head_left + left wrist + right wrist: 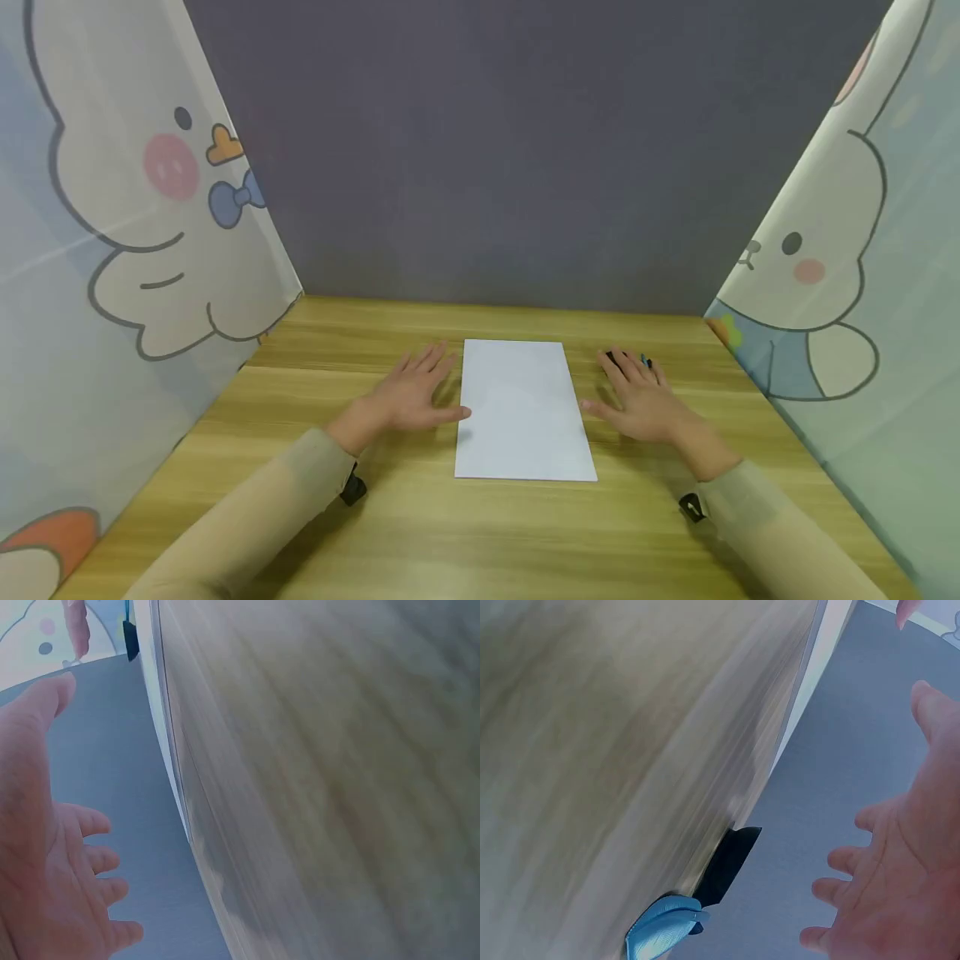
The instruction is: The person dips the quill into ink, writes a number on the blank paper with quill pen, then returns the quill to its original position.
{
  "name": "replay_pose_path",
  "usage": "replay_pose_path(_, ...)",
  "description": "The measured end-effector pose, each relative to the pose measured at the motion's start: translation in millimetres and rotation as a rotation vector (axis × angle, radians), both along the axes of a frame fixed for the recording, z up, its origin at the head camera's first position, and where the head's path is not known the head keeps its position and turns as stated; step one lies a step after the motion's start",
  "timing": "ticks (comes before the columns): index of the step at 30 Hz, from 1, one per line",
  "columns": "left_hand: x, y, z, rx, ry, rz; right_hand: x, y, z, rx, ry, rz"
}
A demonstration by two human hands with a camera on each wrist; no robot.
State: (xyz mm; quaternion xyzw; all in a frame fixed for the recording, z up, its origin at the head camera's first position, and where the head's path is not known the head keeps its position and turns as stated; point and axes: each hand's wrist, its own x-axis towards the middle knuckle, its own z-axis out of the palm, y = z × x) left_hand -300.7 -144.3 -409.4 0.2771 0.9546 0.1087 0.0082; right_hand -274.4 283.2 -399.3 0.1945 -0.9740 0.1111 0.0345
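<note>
A white rectangular sheet (519, 417), possibly paper or thin board, lies flat on the wooden table between the hands. To its left, my left hand (411, 398) is held palm down with fingers spread, its thumb over the sheet's left edge. My right hand (639, 407) is spread in the same way at the right, thumb tip near the sheet's right edge. Beneath its fingers, mostly covered in the head view, lies something with a blue ribbed part (662, 930) and a black flat part (727, 866); its kind is unclear. In the right wrist view a gap separates palm and object.
The wood-grain table (420, 533) runs back to a dark grey panel (480, 158). Pale cartoon-printed sheets form a left wall (67, 350) and a right wall (900, 450). A small black device (352, 487) hangs at the left wrist, another (692, 507) at the right.
</note>
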Motion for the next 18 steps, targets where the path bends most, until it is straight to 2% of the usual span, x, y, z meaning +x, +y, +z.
replay_pose_path(5, -7.1, 4, 6.3, -0.007, -0.004, -0.013, -3.0, 4, 7.5, 0.007, 0.005, -0.008)
replay_pose_path(11, -5.9, 4, 7.0, -0.016, -0.034, -0.032, -4.1, 6, 6.2, 0.021, -0.017, -0.017)
replay_pose_path(15, -4.4, 2, 2.4, -0.018, -0.089, -0.048, -4.9, 8, 6.2, 0.034, 0.023, -0.002)
replay_pose_path(18, -5.4, 2, -0.2, -0.016, -0.149, -0.062, -7.3, 16, 9.7, 0.004, 0.05, 0.004)
